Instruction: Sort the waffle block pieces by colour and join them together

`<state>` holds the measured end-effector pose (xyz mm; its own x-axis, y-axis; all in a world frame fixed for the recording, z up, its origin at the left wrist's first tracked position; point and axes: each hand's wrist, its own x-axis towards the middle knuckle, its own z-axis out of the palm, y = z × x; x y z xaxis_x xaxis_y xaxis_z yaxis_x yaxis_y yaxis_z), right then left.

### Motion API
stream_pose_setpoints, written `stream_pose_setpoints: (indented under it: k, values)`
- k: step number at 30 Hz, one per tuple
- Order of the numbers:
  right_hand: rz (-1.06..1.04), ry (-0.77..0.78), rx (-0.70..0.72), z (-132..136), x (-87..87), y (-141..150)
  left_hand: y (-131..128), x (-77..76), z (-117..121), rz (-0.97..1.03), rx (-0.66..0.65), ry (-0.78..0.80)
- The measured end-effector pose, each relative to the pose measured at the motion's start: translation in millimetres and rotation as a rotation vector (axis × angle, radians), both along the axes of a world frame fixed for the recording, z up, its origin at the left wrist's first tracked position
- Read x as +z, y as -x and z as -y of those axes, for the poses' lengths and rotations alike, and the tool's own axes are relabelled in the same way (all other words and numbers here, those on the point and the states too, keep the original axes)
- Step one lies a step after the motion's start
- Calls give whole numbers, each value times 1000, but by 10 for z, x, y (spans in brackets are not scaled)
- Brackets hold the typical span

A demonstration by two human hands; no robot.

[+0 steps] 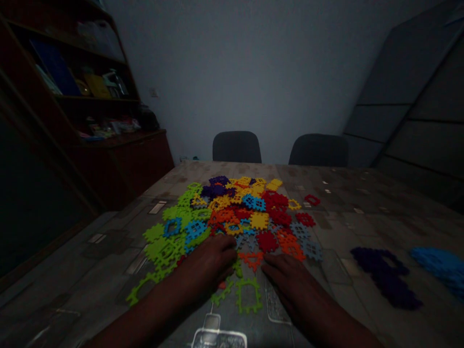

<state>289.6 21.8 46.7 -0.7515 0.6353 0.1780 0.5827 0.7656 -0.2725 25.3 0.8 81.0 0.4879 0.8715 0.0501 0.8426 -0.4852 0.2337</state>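
A heap of flat, toothed plastic building tiles (235, 212) in green, yellow, red, orange, blue and purple lies spread on the table (362, 203). My left hand (208, 263) rests palm down on the near edge of the heap, fingers curled over green and blue pieces. My right hand (288, 275) lies flat beside it, fingers stretched toward an orange tile (252, 258). A green frame piece (248, 295) sits between my wrists. Whether the left hand grips anything is hidden.
A purple stack (386, 275) and a blue stack (440, 263) of tiles lie apart at the right. Two dark chairs (237, 146) stand at the far side. A wooden shelf cabinet (90, 106) fills the left. The room is dim.
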Motion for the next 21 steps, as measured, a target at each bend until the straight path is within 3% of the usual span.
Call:
stream_pose_setpoints:
  k: [8,14,18,21]
  values:
    - [5,2,-18,-1,-104,5,41,-182,-42,124,-103,-124]
    - [1,9,-20,34,-31,3,-49,-86,86,176,-136,-150]
    - [-10,20,-21,42,27,16,-163,19,161,130,-180,-64]
    - [-4,41,-18,29,50,21,-214,14,192,110,-218,-6]
